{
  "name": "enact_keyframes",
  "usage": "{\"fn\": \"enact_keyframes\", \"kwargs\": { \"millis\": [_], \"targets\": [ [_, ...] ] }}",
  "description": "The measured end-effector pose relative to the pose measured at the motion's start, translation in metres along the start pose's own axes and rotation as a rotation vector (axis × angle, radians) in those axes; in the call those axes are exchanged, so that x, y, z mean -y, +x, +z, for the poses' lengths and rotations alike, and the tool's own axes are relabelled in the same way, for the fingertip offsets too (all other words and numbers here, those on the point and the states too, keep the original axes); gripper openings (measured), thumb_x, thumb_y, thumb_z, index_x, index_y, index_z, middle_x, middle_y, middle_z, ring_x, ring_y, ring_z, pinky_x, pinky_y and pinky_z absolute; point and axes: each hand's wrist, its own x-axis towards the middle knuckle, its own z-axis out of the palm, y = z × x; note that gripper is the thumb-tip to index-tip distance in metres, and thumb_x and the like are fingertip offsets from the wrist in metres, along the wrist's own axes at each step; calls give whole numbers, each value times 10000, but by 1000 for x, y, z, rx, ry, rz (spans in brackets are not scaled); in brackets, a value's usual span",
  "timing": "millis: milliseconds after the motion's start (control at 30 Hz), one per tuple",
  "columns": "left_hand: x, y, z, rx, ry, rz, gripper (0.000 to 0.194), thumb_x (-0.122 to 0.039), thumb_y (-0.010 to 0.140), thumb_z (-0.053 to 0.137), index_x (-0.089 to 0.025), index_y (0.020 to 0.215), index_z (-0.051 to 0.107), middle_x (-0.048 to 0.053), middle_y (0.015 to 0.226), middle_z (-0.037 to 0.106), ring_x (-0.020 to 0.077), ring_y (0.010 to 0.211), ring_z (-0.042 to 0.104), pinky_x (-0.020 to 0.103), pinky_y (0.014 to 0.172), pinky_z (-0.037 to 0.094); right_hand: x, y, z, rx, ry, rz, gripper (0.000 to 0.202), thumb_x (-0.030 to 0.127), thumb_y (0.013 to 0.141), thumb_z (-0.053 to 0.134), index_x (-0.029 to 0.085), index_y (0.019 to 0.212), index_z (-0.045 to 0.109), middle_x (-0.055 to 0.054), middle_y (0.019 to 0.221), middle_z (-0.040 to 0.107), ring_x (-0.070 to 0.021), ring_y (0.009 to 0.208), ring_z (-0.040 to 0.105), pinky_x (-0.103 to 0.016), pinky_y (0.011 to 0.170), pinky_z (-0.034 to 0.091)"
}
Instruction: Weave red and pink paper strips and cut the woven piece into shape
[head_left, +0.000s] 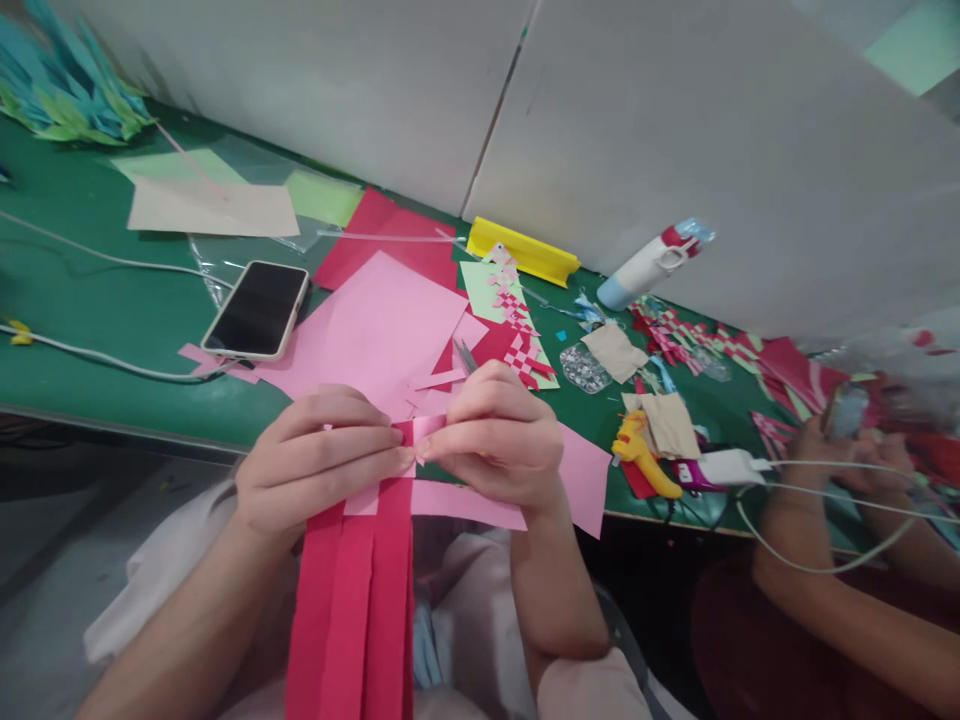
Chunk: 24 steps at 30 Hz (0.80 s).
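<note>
Both the left hand [319, 460] and the right hand [495, 435] pinch a pink paper strip [420, 430] with closed fingers, above red paper strips [352, 600] hanging off the green worktop [90, 300], near a smartphone [257, 310].

no readable text, labels or numbers anywhere

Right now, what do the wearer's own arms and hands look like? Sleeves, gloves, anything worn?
Both hands are bare: left hand, right hand. No gloves; no rings or watch visible. Forearms are uncovered. Pale pinkish-white short sleeves show near the bottom edge.
</note>
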Motion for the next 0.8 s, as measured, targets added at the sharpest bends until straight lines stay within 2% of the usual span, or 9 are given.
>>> {"fn": "enact_keyframes", "kwargs": {
  "millis": [100, 200, 267, 433, 633, 800],
  "targets": [
    [-2, -4, -3, 35, 32, -22, 273, -181, 849, 646, -289, 1098, 679, 3, 915, 752, 178, 807, 692, 319, 660, 601, 3, -2, 1, -4, -48, 35, 70, 207, 836, 677, 260, 829, 722, 6, 748, 624, -134, 741, 551, -293, 692, 487],
    [0, -9, -4, 49, 47, -34, 288, -162, 886, 588, -238, 1152, 667, 43, 974, 747, 198, 888, 690, 340, 717, 596, 6, -4, 1, -22, -81, 51, 92, 178, 829, 681, 259, 825, 725, 6, 753, 627, -137, 758, 555, -294, 701, 492],
    [3, -13, -3, 34, 60, 10, 300, -160, 883, 591, -207, 1171, 662, 62, 982, 745, 205, 902, 688, 339, 731, 592, 8, -4, 1, -30, -96, 48, 110, 157, 825, 681, 257, 826, 726, 6, 762, 633, -137, 765, 561, -294, 704, 495],
    [6, -18, -3, 56, 111, 23, 314, -166, 885, 590, -239, 1184, 655, 48, 1024, 742, 204, 933, 681, 339, 765, 589, 7, -4, 3, -37, -99, 40, 104, 160, 832, 675, 253, 820, 722, 2, 763, 640, -138, 756, 569, -298, 698, 495],
    [1, -15, -6, 91, 152, 34, 321, -132, 870, 601, -216, 1175, 656, 47, 1023, 746, 188, 916, 684, 319, 794, 587, 5, -5, 4, -16, -59, 43, 95, 168, 849, 654, 249, 855, 703, -1, 767, 646, -145, 760, 579, -312, 703, 494],
    [1, -16, -8, 83, 137, 60, 331, -116, 843, 634, -246, 1145, 669, 25, 1014, 750, 185, 905, 691, 319, 778, 595, 1, -3, 6, -20, 55, 1, 112, 125, 824, 670, 225, 868, 693, -3, 774, 645, -137, 763, 578, -301, 708, 496]
  ]
}}
